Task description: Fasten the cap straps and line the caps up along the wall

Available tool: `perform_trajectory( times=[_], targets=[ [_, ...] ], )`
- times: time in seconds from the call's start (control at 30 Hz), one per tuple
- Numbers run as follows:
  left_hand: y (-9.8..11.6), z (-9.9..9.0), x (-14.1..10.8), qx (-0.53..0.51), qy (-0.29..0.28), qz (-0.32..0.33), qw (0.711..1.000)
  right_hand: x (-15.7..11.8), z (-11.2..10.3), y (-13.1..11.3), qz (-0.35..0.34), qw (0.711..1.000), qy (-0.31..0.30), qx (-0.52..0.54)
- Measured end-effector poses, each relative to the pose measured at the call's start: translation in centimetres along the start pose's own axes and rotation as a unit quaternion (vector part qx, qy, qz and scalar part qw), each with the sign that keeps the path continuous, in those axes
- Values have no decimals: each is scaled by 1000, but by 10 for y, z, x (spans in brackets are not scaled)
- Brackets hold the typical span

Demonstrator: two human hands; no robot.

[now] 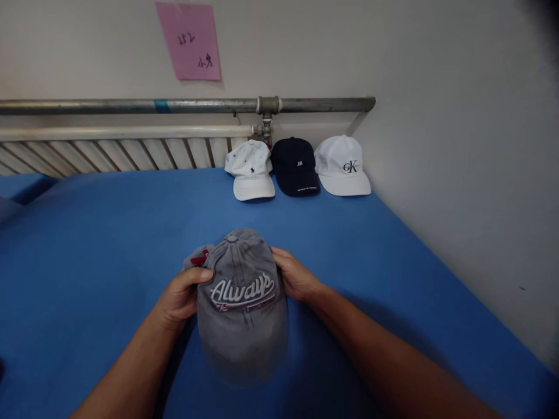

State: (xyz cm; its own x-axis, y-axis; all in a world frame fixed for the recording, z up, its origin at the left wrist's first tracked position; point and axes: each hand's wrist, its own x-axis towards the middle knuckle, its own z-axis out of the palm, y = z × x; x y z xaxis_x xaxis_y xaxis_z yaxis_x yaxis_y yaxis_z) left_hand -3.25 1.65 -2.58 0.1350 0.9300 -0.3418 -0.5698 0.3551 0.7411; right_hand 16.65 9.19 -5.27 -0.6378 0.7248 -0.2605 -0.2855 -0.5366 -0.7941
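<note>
A grey baseball cap [244,331] with "Always" stitched in white is held up over the blue surface, its brim pointing toward me. My left hand [181,294] grips the cap's left side, thumb on the outside near a dark red patch; the other fingers are mostly hidden. On the opposite side, my right hand [297,273] holds the cap's edge, with its fingertips partly behind the crown. Beyond, three caps stand in a row: a white cap with a small dark emblem [252,169], a black cap [296,166], and a white cap with dark letters [343,166].
The blue-covered table [109,233] spreads under the caps and ends along a wall [458,145] at the right. A white radiator [144,151] and a metal pipe [209,106] run along the back. A pink paper [190,41] with handwriting is on the wall above.
</note>
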Motion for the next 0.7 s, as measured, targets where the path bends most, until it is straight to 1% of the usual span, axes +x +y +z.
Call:
perform_trajectory(
  times=[0.17, 0.37, 0.7],
  targets=[
    [0, 1, 0, -5, -1, 7, 1000, 0, 0, 0, 6, 1000, -2, 5],
    [-1, 0, 0, -11, 17, 5, 1000, 0, 1, 0, 8, 1000, -3, 2],
    [0, 1, 2, -16, 12, -2, 1000, -1, 1, -1, 5, 1000, 3, -7]
  ],
)
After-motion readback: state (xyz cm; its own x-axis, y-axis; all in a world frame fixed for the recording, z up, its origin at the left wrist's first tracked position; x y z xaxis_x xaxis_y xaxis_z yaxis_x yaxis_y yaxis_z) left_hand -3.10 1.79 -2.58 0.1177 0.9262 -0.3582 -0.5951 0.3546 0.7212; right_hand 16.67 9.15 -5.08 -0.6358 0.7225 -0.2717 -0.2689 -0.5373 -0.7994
